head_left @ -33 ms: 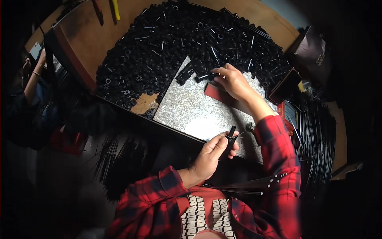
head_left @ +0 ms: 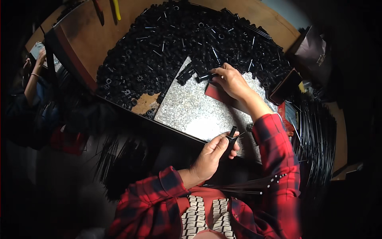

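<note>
My left hand (head_left: 209,157), low and close to my body, is closed around a black tubular part (head_left: 230,142). A narrower dark tube stands up out of its top, and a few thin wires stick out beside it. Farther away, my right hand (head_left: 232,81) reaches over the speckled grey board (head_left: 187,105) to the near edge of a heap of small black parts (head_left: 171,40). Its thumb and fingertips close on a small black cylindrical part (head_left: 203,77) there. Fingers hide some of that piece. A dark red block (head_left: 219,95) lies on the board beneath my right wrist.
Bundled thin black rods (head_left: 318,135) stand at the right, beside a red box (head_left: 283,115). White-tipped rods (head_left: 234,188) lie across my lap. A dark bag (head_left: 312,53) sits at the far right. Yellow-handled (head_left: 116,10) tool lies at the back. Another person's arm (head_left: 34,79) shows at left.
My right hand and forearm have shifted very slightly left, the sleeve now covering more of a dark object on the board. My left hand keeps its hold, nearly still.
</note>
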Available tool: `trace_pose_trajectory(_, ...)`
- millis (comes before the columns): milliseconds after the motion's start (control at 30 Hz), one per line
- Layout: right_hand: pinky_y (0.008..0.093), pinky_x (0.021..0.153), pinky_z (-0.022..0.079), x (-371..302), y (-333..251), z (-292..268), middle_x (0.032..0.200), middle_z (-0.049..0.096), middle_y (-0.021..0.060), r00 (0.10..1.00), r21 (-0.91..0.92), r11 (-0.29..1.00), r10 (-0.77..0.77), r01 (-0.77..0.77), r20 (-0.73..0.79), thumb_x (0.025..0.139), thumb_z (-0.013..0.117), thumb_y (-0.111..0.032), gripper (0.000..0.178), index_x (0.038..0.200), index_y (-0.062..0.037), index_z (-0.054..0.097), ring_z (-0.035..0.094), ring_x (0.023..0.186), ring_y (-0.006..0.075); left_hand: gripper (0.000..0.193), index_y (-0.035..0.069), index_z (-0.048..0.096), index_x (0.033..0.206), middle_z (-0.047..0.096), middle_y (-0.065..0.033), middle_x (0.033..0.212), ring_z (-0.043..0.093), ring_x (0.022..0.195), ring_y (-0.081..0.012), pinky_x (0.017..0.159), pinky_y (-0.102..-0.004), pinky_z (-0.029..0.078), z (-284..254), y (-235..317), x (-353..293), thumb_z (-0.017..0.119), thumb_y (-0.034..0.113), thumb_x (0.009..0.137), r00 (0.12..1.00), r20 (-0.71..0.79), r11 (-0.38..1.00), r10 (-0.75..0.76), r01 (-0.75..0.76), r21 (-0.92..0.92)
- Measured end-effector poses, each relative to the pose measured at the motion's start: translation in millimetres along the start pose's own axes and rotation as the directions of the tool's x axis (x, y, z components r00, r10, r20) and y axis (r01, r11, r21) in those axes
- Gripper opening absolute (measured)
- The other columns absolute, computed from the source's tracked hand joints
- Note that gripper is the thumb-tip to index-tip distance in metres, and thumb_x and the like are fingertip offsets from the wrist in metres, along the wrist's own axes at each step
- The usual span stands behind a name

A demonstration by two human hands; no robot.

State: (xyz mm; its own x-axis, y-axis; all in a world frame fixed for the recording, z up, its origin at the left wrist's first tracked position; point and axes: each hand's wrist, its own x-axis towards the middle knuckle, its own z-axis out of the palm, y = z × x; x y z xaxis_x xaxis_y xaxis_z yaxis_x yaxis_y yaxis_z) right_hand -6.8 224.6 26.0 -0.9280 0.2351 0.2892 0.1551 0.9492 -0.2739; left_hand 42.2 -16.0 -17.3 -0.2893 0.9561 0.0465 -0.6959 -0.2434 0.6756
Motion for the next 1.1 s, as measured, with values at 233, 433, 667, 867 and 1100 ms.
trace_pose_trajectory(233,0.0398,0.075,0.048,-3.9,7.1,1.6,0.091,0.056,0.0139,1.0,-0.121,0.992,0.018,-0.021,-0.024,0.082,0.066,-0.01,0.022,0.104,-0.0034,0.065,0.058,0.086,0.033,0.044,0.0,0.045,0.131,0.059,-0.0062,0.097,0.056,0.085,-0.0121,0.08,-0.0279,0.046,-0.2,2.6,-1.6,0.034,0.032,0.104,1.0,0.011,0.999,0.009,-0.01,0.036)
trace_pose_trajectory(433,0.0314,0.069,0.045,-58.4,-7.1,-49.0,0.085,0.059,0.0072,0.983,0.249,0.951,0.181,-0.185,0.04,0.09,0.061,-0.01,0.019,0.107,-0.0016,0.058,0.055,0.075,0.0172,0.042,0.0,0.045,0.132,0.059,-0.0058,0.097,0.056,0.084,-0.0113,0.078,-0.0269,0.047,2.7,-5.2,0.6,0.035,0.03,0.104,0.999,0.011,0.996,0.042,-0.043,0.084)
trace_pose_trajectory(667,0.0217,0.072,0.044,-122.4,-47.3,-121.3,0.089,0.056,-0.0024,0.921,0.522,0.763,0.259,-0.38,0.291,0.094,0.056,-0.011,0.019,0.11,-0.0003,0.056,0.049,0.08,0.0053,0.043,-0.001,0.044,0.133,0.061,-0.0064,0.095,0.057,0.082,-0.0101,0.077,-0.0257,0.048,14.9,-8.8,0.9,0.037,0.028,0.103,0.999,-0.039,0.995,0.024,-0.02,0.096)
trace_pose_trajectory(867,0.022,0.075,0.043,-138.9,-70.6,-147.7,0.095,0.055,0.0007,0.893,0.519,0.758,0.184,-0.395,0.411,0.092,0.056,-0.004,0.014,0.106,-0.0001,0.056,0.049,0.086,0.0057,0.04,-0.003,0.051,0.123,0.061,-0.0062,0.094,0.057,0.08,-0.0104,0.076,-0.0258,0.049,26.2,-14.6,-0.3,0.037,0.029,0.103,0.997,-0.046,0.986,0.056,-0.048,0.159)
trace_pose_trajectory(1100,0.0298,0.086,0.049,-139.6,-78.8,-119.1,0.111,0.06,0.0106,0.939,0.761,0.563,0.091,-0.322,0.331,0.093,0.057,-0.006,0.027,0.119,-0.0006,0.051,0.057,0.101,0.0151,0.038,-0.001,0.055,0.11,0.061,-0.0058,0.093,0.057,0.08,-0.0104,0.075,-0.026,0.048,25.9,-14.1,-3.1,0.035,0.03,0.104,0.995,-0.036,0.963,0.089,-0.077,0.258)
